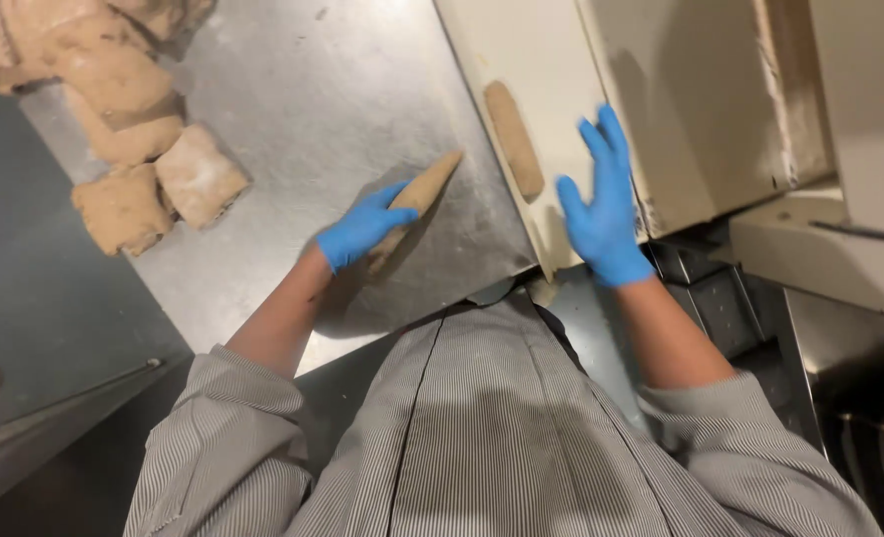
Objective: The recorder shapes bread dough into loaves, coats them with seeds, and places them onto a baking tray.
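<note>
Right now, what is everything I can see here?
Rolled dough log: one, tan, on the steel table, held in the left grip.
Dough log: one, tan, on the cream belt.
Cut dough pieces: two, floured tan, upper left of the table.
Dough mass: one, tan, top left corner.
Steel table: one, grey.
Cream belt: one, on the machine at right.
Left hand: blue glove, around the rolled log.
Right hand: blue glove, open, beside the belt.

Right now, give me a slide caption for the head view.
Left hand grips a tapered dough roll on the steel table; right hand open.
</note>
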